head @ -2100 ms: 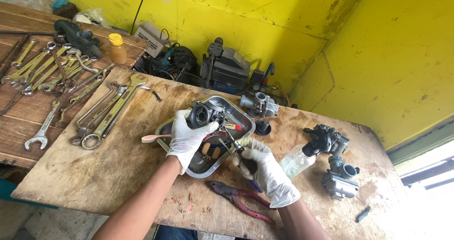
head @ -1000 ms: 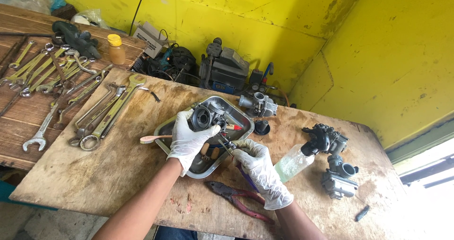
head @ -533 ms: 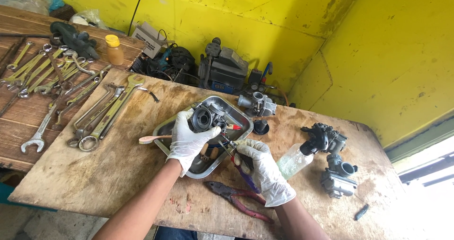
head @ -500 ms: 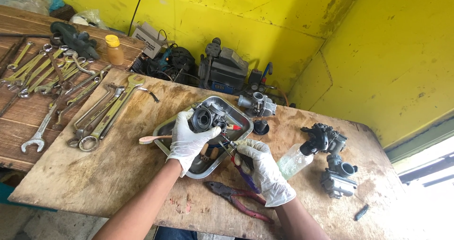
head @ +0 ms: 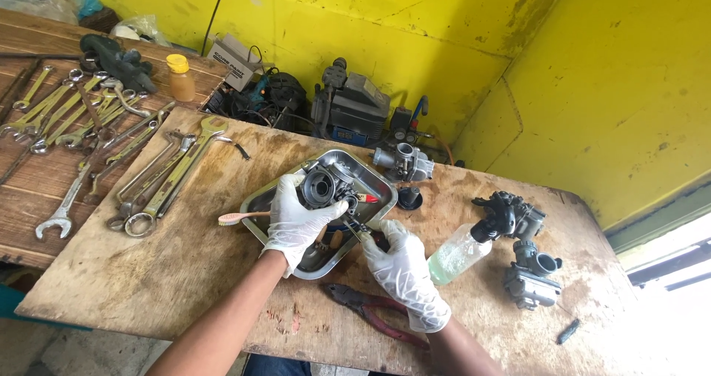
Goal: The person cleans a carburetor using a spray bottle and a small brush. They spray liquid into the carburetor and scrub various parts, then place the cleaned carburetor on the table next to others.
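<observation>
Head view, nearest first: your red-handled pliers point(head: 374, 314) lie on the plywood board point(head: 185, 272) just below your wrists. Your right hand point(head: 404, 269), gloved, is clenched around a screwdriver point(head: 359, 232) whose shaft points up toward the carburetor point(head: 322, 187). Your left hand point(head: 296, 220), also gloved, wraps the carburetor from below and holds it over the steel tray point(head: 370, 180), its round bore facing you. A toothbrush point(head: 241, 217) rests at the tray's left edge.

That carburetor looks like cast metal: stiff, fairly heavy for its bulk, likely oily and slippery under a glove. Grip it around the solid body, not by the small fittings or levers, which would bend or snap more easily.

Further right, a spray bottle point(head: 463, 250) lies beside two more carburetors point(head: 518, 250). To the left sit rows of wrenches point(head: 141, 169). Beyond the tray another carburetor point(head: 404, 161) stands near the compressor point(head: 352, 109) at the yellow wall.
</observation>
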